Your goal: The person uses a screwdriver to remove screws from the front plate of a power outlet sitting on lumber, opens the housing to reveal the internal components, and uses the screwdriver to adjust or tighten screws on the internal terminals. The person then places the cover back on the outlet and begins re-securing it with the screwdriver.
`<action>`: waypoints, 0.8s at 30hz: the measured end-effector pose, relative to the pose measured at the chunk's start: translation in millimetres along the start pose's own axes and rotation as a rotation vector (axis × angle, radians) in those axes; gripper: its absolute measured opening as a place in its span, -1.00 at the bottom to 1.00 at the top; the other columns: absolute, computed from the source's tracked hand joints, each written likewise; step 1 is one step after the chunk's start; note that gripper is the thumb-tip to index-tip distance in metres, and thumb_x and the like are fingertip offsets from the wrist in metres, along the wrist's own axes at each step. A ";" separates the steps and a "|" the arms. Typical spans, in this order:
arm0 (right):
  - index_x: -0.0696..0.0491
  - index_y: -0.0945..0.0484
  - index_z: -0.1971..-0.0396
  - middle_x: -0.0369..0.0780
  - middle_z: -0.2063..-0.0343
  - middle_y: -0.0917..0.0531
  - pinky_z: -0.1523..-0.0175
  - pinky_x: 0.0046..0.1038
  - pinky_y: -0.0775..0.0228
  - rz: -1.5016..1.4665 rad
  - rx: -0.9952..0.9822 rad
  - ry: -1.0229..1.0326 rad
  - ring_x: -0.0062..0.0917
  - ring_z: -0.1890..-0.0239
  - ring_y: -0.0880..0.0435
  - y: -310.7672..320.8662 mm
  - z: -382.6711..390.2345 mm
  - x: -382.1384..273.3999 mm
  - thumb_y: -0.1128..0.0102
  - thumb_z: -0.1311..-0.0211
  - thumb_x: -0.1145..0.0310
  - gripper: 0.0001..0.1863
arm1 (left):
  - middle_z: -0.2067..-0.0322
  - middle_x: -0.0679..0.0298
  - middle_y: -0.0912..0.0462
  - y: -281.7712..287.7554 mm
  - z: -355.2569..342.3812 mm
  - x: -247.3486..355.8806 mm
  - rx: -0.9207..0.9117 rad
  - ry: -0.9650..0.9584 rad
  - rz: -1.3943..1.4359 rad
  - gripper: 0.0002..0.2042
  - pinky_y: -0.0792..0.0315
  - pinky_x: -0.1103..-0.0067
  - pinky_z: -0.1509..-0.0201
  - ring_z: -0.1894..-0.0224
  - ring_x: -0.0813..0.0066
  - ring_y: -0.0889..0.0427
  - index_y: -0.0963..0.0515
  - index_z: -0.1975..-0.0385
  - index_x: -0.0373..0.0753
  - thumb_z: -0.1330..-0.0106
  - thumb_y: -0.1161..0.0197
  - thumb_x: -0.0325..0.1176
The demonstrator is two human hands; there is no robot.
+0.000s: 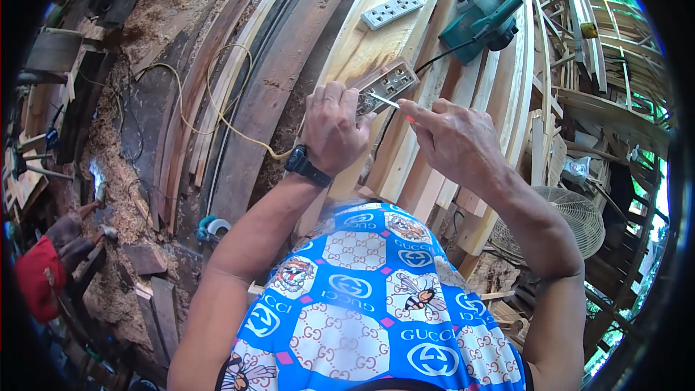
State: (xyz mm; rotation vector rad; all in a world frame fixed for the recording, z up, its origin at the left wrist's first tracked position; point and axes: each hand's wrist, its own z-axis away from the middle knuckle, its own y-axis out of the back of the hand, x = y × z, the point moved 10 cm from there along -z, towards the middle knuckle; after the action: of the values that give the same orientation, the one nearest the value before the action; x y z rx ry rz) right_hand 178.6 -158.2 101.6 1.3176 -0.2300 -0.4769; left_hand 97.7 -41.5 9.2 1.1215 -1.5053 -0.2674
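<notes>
My left hand [334, 124] is wrapped over the near end of a worn power strip [394, 80] lying on a pale board, its thumb on the strip's side. My right hand [452, 137] grips a screwdriver [385, 100] with an orange-red handle, its shaft reaching left to the near part of the strip; whether the tip sits in a screw is too small to tell. A second, white power strip [391, 11] lies farther up the board. To the right of that, a green power tool [481, 18] rests on the boards with a black cord.
Long planks [275, 65] run beneath and around me. A yellow cord [181, 112] loops across them on the left. A wire fan [568, 224] is at right, a teal tool [213, 228] at lower left. A person in red [47, 275] is at far left among sawdust and offcuts.
</notes>
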 end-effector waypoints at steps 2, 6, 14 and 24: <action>-0.08 -0.71 -0.28 -0.10 0.37 -0.76 0.31 -0.14 -0.70 0.006 -0.024 -0.008 -0.25 0.40 -0.85 0.9 -2.0 -1.3 -0.14 -0.64 0.23 -0.64 | 0.10 0.06 -0.58 -1.8 2.6 1.1 -0.002 -0.008 -0.003 -0.54 -0.47 0.18 -0.12 -0.01 0.02 -0.60 -0.65 -0.01 -0.36 -0.17 -0.61 -0.29; -0.07 -0.71 -0.28 -0.06 0.33 -0.79 0.22 -0.10 -0.72 -0.012 -0.077 -0.009 -0.20 0.38 -0.86 4.9 -6.0 -0.2 -0.14 -0.63 0.23 -0.63 | 0.10 0.07 -0.57 -2.3 1.8 3.9 0.007 0.000 -0.002 -0.53 -0.47 0.18 -0.13 -0.03 0.03 -0.59 -0.64 -0.02 -0.37 -0.17 -0.61 -0.28; 0.00 -0.78 -0.18 0.01 0.43 -0.76 0.22 -0.02 -0.62 -0.055 -0.127 -0.098 -0.05 0.39 -0.79 13.4 -14.2 3.1 -0.15 -0.59 0.27 -0.65 | 0.12 0.09 -0.54 -6.2 0.1 7.8 -0.020 0.001 -0.003 -0.58 -0.46 0.18 -0.11 -0.02 0.05 -0.58 -0.62 0.04 -0.33 -0.19 -0.59 -0.26; -0.06 -0.80 -0.19 0.13 0.44 -0.73 0.10 -0.04 -0.59 -0.164 -0.254 -0.296 -0.01 0.35 -0.79 2.1 -25.1 29.6 -0.09 -0.58 0.22 -0.61 | 0.13 0.06 -0.51 -9.5 -1.7 8.6 -0.010 -0.038 0.023 -0.62 -0.43 0.17 -0.08 0.00 0.03 -0.56 -0.56 0.12 -0.28 -0.18 -0.57 -0.28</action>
State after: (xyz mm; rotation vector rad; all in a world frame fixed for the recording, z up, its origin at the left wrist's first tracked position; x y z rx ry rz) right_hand 215.9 -149.5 94.3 1.0185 -0.2973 -0.8156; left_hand 105.0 -52.2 8.5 1.0961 -1.5472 -0.2817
